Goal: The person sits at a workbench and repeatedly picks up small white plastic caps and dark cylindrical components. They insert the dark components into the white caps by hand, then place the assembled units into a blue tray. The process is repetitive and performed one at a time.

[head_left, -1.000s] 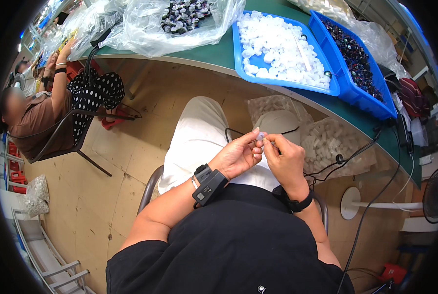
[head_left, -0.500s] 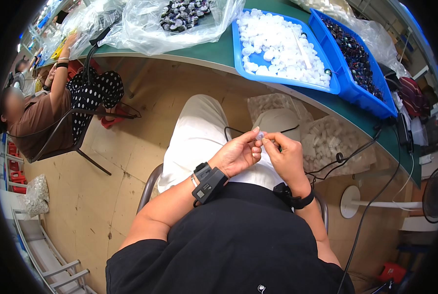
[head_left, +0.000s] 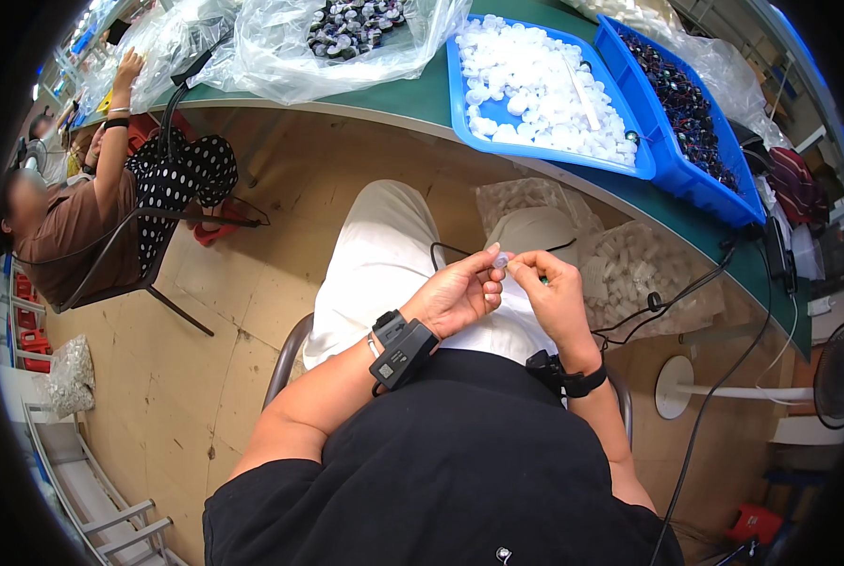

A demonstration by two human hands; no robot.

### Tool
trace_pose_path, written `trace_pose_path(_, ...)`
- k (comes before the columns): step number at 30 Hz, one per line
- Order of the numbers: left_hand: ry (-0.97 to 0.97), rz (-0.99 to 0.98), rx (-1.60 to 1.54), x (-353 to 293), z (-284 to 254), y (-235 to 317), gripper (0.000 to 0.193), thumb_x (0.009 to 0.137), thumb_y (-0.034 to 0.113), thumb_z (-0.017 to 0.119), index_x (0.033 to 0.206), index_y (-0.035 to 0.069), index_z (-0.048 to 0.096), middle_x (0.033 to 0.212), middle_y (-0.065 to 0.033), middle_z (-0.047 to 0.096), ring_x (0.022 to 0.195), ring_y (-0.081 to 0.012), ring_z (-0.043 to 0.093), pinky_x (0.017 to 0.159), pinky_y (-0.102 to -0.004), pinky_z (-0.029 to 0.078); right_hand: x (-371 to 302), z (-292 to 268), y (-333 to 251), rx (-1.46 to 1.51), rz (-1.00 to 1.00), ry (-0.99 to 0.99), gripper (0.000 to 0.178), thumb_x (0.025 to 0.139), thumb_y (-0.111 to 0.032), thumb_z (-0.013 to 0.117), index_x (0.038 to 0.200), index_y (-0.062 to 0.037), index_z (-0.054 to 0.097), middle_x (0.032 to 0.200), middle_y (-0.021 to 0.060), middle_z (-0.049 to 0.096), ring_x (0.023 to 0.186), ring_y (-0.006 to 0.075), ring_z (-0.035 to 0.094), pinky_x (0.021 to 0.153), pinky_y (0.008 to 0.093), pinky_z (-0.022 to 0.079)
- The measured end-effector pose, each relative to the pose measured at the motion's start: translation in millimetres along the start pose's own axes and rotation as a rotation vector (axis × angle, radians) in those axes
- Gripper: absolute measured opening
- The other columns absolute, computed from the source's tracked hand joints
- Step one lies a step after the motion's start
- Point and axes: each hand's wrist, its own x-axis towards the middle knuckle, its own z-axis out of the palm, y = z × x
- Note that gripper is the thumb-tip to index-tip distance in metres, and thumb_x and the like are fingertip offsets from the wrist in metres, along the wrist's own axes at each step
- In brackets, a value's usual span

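Above my lap, my left hand (head_left: 461,292) pinches a small translucent plastic cap (head_left: 501,260) between thumb and fingertips, palm turned up. Close against it on the right is my right hand (head_left: 552,292), its thumb and index finger closed together at the cap's edge. A tiny dark green bit (head_left: 543,280) shows among the right fingers; what it belongs to is hidden. On the green table ahead, a blue tray (head_left: 459,104) bears many white plastic caps (head_left: 535,85).
Right of the tray stands a blue bin (head_left: 724,193) of small dark wired parts. A clear plastic bag (head_left: 280,71) holds more dark parts. Bags of white pieces (head_left: 639,274) lie below the table. Cables (head_left: 714,283) hang at right near a fan (head_left: 832,377). A seated person (head_left: 82,217) works at left.
My right fingers have shifted slightly at the cap, and the green bit now shows among them. My left hand stays put. The other person's hand has moved slightly.
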Motion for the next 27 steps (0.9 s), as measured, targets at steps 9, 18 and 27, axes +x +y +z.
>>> trace_pose_path(9, 0.018, 0.004, -0.013, 0, 0, -1, 0.024, 0.094, 0.028, 0.06, 0.102, 0.004, 0.06, 0.077, 0.0007, 0.054, 0.064, -0.0071, 0.047, 0.056, -0.0198, 0.042, -2, 3, -3, -0.068, -0.075, 0.047, 0.013, 0.085, -0.008, 0.063, 0.091, 0.0018, 0.069, 0.062, 0.0015, 0.06, 0.057, 0.0037, 0.048, 0.053, 0.0231, 0.039)
trace_pose_path(18, 0.054, 0.07, 0.128, -2, 4, -3, 0.021, 0.094, 0.028, 0.061, 0.09, 0.007, 0.058, 0.077, 0.0007, 0.054, 0.065, -0.0073, 0.047, 0.058, -0.0206, 0.044, -3, 12, -3, -0.347, -0.227, 0.175, 0.009, 0.085, -0.013, 0.064, 0.082, -0.0047, 0.065, 0.059, 0.0088, 0.06, 0.049, 0.021, 0.058, 0.048, 0.0323, 0.043)
trace_pose_path(27, 0.045, 0.073, 0.124, 0, -1, -4, 0.019, 0.095, 0.027, 0.06, 0.092, 0.008, 0.059, 0.078, 0.0012, 0.057, 0.067, -0.0067, 0.05, 0.06, -0.0211, 0.045, -4, 10, -6, -0.421, -0.189, 0.149, 0.008, 0.083, -0.014, 0.065, 0.081, -0.0066, 0.063, 0.057, 0.0096, 0.059, 0.05, 0.0263, 0.06, 0.048, 0.0366, 0.044)
